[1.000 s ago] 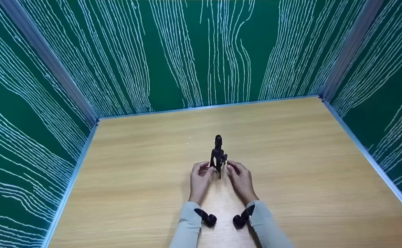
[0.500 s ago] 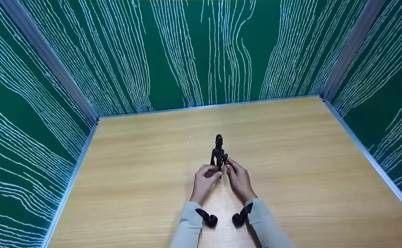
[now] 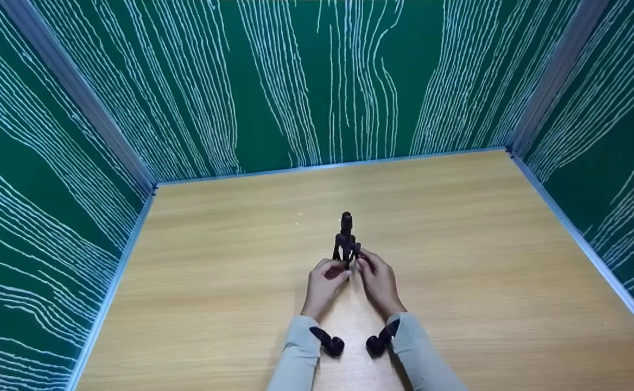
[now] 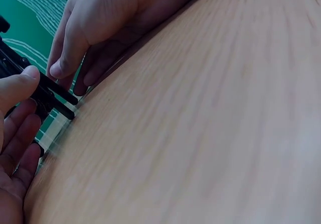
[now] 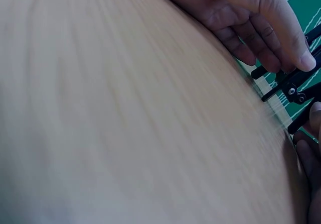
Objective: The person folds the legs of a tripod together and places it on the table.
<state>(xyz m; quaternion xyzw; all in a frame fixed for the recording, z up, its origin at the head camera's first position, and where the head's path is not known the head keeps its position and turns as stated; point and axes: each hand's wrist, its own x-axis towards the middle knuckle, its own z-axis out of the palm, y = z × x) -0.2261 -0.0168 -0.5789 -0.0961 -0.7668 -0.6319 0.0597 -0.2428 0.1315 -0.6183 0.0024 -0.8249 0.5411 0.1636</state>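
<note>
A small black tripod [image 3: 346, 231] with slim, hinged legs stands upright on the wooden table, near its middle. My left hand [image 3: 325, 285] pinches it low on the near side, thumb laid along one of the black bars; in the left wrist view that thumb [image 4: 20, 87] shows plainly, with the other fingers curled behind. On the opposite side my right hand [image 3: 380, 282] holds a leg between thumb and fingers. In the right wrist view the legs [image 5: 301, 91] and a metal screw at a hinge show between both hands, with part of the right hand cut off by the frame edge.
Green panels [image 3: 273, 81] with white wavy lines wall the table [image 3: 458, 244] at the back and both sides, with metal edging. A few tiny white specks [image 3: 299, 215] lie left of the tripod. Black camera mounts [image 3: 332, 345] jut inward from both wrists.
My left hand has shifted right and closed in on the tripod's near leg. My right fingers have reached slightly farther up the other side. The tripod stays almost in place.
</note>
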